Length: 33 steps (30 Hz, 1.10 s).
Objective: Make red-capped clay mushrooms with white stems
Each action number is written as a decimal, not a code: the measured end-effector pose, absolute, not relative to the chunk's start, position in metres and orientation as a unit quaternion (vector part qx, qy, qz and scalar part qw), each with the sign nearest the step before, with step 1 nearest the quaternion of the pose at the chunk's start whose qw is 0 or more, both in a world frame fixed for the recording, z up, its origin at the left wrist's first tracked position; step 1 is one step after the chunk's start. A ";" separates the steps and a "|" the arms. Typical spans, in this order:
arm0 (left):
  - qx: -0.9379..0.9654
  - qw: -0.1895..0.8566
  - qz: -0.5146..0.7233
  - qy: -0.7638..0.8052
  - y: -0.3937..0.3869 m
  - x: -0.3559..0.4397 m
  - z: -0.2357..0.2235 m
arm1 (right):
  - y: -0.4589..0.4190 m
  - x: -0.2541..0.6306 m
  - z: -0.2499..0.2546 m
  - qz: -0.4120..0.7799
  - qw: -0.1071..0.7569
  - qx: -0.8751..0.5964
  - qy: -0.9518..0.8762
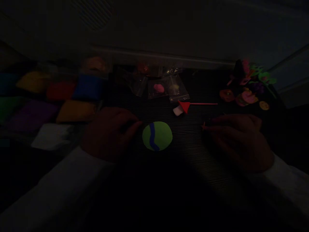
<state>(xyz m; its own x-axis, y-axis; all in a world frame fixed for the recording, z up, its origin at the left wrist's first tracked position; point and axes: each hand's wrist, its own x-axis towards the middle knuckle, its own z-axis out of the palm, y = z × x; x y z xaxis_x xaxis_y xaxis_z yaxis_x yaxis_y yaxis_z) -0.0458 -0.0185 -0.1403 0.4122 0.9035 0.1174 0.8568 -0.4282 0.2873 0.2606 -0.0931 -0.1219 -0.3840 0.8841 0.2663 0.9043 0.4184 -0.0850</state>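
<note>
The scene is very dark. A flat green clay disc with a wavy blue strip across it lies on the dark ribbed mat. My left hand rests just left of the disc, fingers curled, its fingertip close to the disc's edge. My right hand lies to the right of the disc, fingers pinched on a thin small red stick-like thing I cannot make out. A red tool with a triangular head and thin handle lies beyond the disc beside a small white lump.
Coloured clay packs and a white one lie at the left. Clear bags with pink and pale clay sit at the back. Small finished clay figures stand at the back right. A wall runs behind the table.
</note>
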 end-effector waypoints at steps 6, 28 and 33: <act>0.835 0.096 0.127 0.527 -0.018 -0.046 -0.140 | -0.090 0.262 -0.128 0.007 0.131 -0.545 -0.828; 0.834 0.105 0.119 0.528 -0.017 -0.045 -0.138 | -0.097 0.278 -0.123 -0.035 0.076 -0.504 -0.860; 0.836 0.101 0.115 0.528 -0.015 -0.047 -0.140 | -0.095 0.260 -0.122 -0.071 0.096 -0.443 -0.889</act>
<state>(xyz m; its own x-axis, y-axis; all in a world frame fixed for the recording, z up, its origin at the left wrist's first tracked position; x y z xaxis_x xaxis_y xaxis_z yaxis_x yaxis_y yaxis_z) -0.0472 -0.0149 -0.1403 0.4166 0.9051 0.0856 0.8586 -0.4226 0.2903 0.2597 -0.0947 -0.1216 -0.5892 0.7735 0.2335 0.8007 0.5977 0.0401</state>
